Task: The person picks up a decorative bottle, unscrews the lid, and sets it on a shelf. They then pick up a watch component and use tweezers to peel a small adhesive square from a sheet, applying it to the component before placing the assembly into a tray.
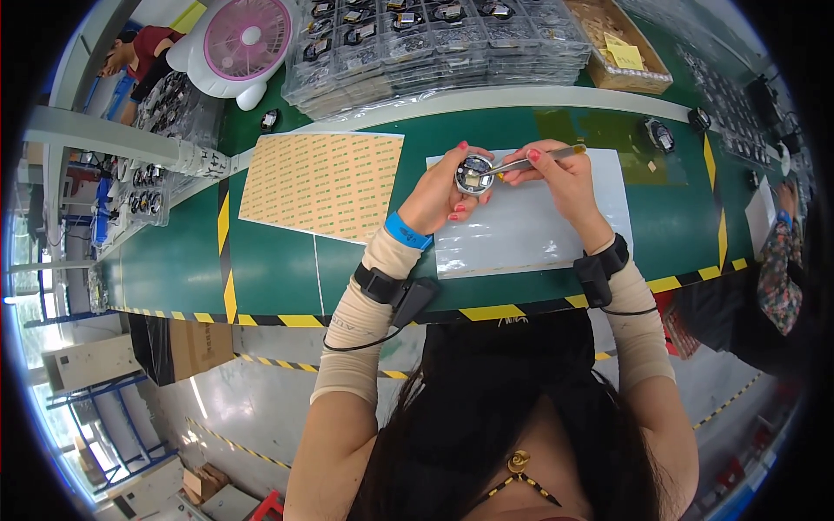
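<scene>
My left hand (435, 193) grips a small round device (473, 174), an open case with a dark rim and pale parts inside. My right hand (560, 181) is closed on metal tweezers (539, 161), whose tip reaches into the round device. Both hands are over a white sheet (530, 234) on the green table. Left of it lies a tan sheet of printed adhesive pieces (323, 182). What the tweezer tip touches is too small to make out.
Stacked clear trays (434, 61) of round parts stand at the back, between a pink-and-white fan (248, 39) and a box (638, 74). Loose round units (658, 135) lie at the back right. Striped tape (521, 311) edges the table. Other people sit at far left and right.
</scene>
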Action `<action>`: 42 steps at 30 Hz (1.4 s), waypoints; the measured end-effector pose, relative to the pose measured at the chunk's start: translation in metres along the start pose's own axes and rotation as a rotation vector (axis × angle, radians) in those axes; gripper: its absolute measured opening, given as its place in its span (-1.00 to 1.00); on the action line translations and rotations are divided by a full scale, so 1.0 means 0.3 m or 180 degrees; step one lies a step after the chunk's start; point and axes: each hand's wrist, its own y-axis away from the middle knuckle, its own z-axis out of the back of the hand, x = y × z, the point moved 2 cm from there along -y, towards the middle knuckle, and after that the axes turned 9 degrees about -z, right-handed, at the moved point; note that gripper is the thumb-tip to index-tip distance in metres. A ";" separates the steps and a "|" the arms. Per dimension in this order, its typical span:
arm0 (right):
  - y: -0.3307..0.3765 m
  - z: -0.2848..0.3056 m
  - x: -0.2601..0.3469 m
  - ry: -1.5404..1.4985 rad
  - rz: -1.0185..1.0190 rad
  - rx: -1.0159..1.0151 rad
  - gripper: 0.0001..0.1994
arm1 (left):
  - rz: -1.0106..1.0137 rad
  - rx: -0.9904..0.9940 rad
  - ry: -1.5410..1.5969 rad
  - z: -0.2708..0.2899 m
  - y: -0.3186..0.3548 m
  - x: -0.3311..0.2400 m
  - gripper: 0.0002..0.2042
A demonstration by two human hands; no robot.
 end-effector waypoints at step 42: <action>-0.049 -0.049 0.023 0.2685 0.1050 -0.0127 -0.63 | -0.0472 -0.0412 -0.0437 0.002 -0.021 0.010 -0.77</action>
